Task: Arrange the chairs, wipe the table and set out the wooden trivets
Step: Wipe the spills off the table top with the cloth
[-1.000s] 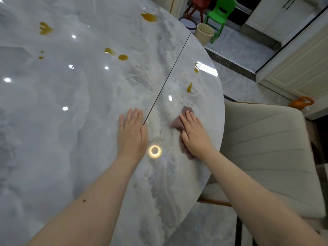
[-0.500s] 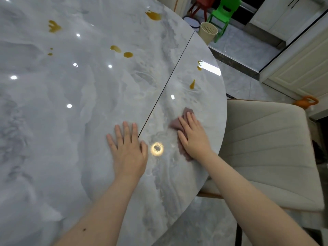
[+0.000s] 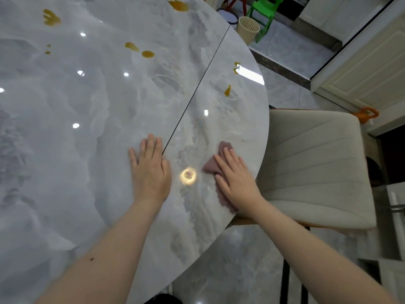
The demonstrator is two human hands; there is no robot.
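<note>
A glossy grey marble table [image 3: 87,150] fills the left of the head view, with a dark seam running across it. Several yellow-brown spills [image 3: 148,54] dot its far part; one small spill [image 3: 228,91] lies near the right rim. My right hand [image 3: 236,183] presses flat, fingers straight, on a mauve cloth [image 3: 222,150] close to the table's right edge. My left hand [image 3: 151,170] rests flat on the table beside the seam. A beige padded chair [image 3: 313,167] stands against the table's right side. No wooden trivets are in view.
On the tiled floor beyond the table stand a cream slatted bin [image 3: 248,29], a green plastic chair [image 3: 266,9] and a red one. White cabinet doors [image 3: 368,69] line the right side, with an orange object [image 3: 366,114] at their foot.
My right hand with the cloth has slid slightly toward the table's right edge. My left hand stays flat by the seam, barely shifted. The view has drifted a little.
</note>
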